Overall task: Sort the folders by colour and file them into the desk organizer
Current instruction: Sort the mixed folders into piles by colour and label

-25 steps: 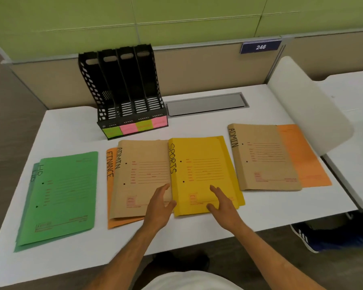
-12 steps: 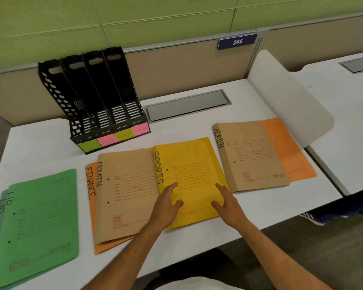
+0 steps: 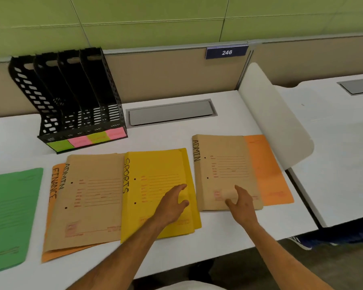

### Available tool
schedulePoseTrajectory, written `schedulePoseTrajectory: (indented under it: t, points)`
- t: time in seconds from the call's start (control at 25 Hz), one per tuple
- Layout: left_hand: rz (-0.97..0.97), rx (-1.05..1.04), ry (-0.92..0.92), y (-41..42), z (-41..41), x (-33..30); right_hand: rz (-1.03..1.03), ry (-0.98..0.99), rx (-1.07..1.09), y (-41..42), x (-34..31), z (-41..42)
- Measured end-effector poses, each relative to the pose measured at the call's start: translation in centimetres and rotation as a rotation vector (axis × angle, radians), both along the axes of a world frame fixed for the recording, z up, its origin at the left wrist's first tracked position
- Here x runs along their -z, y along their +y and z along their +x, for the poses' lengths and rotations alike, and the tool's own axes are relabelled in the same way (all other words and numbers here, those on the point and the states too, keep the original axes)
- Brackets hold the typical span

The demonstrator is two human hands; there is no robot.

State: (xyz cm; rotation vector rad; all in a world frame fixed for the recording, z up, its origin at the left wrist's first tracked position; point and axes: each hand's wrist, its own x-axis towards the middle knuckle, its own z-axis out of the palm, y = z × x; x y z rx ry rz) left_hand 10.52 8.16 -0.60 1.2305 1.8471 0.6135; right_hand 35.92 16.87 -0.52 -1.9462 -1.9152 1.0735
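Your left hand [image 3: 173,203] lies spread over the yellow folder [image 3: 159,185]. Your right hand [image 3: 240,203], fingers loosely open, rests on the brown folder [image 3: 224,164] beside it.

Bare bench [image 3: 170,139] lies open between the folders and the desk organizer [image 3: 71,101]. A white divider panel [image 3: 275,114] blocks the right side.

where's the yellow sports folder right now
In the head view, the yellow SPORTS folder lies centre-front on the white desk, overlapping the brown ADMIN folder, under the left hand.
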Motion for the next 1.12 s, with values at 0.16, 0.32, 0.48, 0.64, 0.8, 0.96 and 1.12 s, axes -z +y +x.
schedulePoseTrajectory:
  t: [0.16,0.32,0.48,0.64,0.8,0.96,1.12]
  points:
    - [-0.109,-0.135,-0.051,2.6,4.5,1.3,-0.011,-0.119,0.001,3.9,0.8,4.4]
    - [-0.184,-0.218,-0.149,3.9,7.3,2.1,-0.052,-0.192,-0.051,6.5,2.0,7.4]
    - [-0.211,-0.26,-0.237,4.9,8.6,1.8,-0.13,-0.183,-0.069,7.7,2.9,8.1]
    - [-0.222,-0.317,-0.212,6.2,8.5,1.7,-0.142,-0.188,-0.092,8.3,3.2,7.6]
    - [-0.267,-0.36,-0.198,6.6,8.6,2.3,-0.173,-0.153,-0.037,9.1,2.8,7.3]
    - [-0.293,-0.468,-0.352,6.0,8.7,3.1,-0.224,-0.027,0.018,9.9,2.5,7.6]
    - [-0.28,-0.628,-0.537,4.7,7.9,3.2,-0.246,0.069,-0.002,9.9,2.6,7.9]
